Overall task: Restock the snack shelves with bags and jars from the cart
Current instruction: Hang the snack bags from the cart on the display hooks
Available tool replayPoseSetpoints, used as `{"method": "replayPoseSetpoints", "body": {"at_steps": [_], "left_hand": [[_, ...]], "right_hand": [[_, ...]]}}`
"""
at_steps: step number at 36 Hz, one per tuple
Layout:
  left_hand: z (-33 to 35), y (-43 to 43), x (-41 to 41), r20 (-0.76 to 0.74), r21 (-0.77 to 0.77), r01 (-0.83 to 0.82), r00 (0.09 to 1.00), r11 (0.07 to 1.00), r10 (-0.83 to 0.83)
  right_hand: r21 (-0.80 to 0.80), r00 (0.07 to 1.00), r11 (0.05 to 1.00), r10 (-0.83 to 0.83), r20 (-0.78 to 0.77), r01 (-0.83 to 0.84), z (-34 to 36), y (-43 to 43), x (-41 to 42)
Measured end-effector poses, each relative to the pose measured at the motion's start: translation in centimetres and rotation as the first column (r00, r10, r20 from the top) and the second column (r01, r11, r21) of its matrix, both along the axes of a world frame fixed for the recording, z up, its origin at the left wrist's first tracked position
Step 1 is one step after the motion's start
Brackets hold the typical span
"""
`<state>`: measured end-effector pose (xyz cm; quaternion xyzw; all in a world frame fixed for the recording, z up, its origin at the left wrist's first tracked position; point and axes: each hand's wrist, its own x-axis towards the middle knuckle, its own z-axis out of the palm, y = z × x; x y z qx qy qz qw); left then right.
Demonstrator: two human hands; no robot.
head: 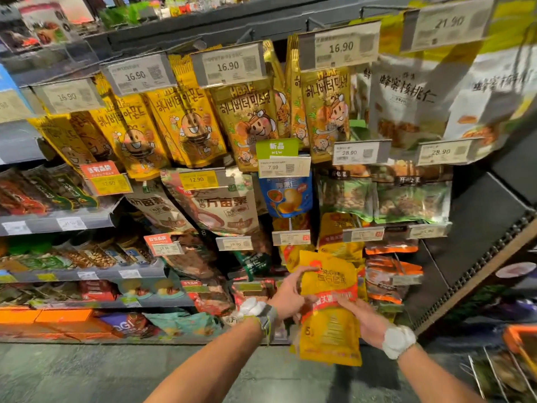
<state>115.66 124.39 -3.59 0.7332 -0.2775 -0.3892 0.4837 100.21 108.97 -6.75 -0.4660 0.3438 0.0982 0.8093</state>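
I hold a yellow snack bag with a red band (329, 330) upright in front of the lower hooks of the snack shelves. My left hand (287, 295) grips the bag's upper left edge, thumb over its top. My right hand (364, 322) holds its right side at the red band. Just behind it hang more yellow bags of the same kind (340, 231) on a hook. The cart (520, 344) shows only as an orange corner at the lower right.
Rows of hanging bags fill the rack: yellow almond packs (186, 123), white walnut bags (412, 97), green nut bags (383, 202), orange packs (389, 274). Price tags stick out on hook ends. Grey shelves (87, 271) with jars stand left. Grey floor (87, 373) lies below.
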Motion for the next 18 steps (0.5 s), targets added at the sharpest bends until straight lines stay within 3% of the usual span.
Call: {"method": "replayPoseSetpoints", "body": {"at_steps": [4, 7, 10, 15, 18], "left_hand": [[0.0, -3.2, -1.5, -0.068, 0.073, 0.068, 0.996, 0.995, -0.063], [-0.1, -5.8, -2.3, 0.162, 0.235, 0.096, 0.977, 0.967, -0.137], [0.6, -8.6, -2.4, 0.318, 0.349, -0.060, 0.946, 0.935, -0.058], [4.0, -13.8, -2.2, 0.095, 0.207, -0.148, 0.987, 0.967, 0.131], [5.2, -16.0, -2.2, -0.100, 0.139, -0.252, 0.959, 0.958, 0.266]], "right_hand": [[-0.014, 0.995, 0.999, -0.039, 0.095, 0.041, 0.3, -2.7, -2.9], [-0.135, 0.993, 0.984, -0.114, 0.044, 0.119, 0.3, -4.9, -5.3], [-0.239, 0.988, 0.959, -0.152, 0.012, 0.150, 0.0, -6.7, -7.2], [-0.307, 0.990, 0.945, -0.134, -0.041, 0.115, 0.0, -8.9, -8.9], [-0.315, 0.988, 0.941, -0.144, -0.046, 0.123, 0.2, -9.6, -9.0]]}}
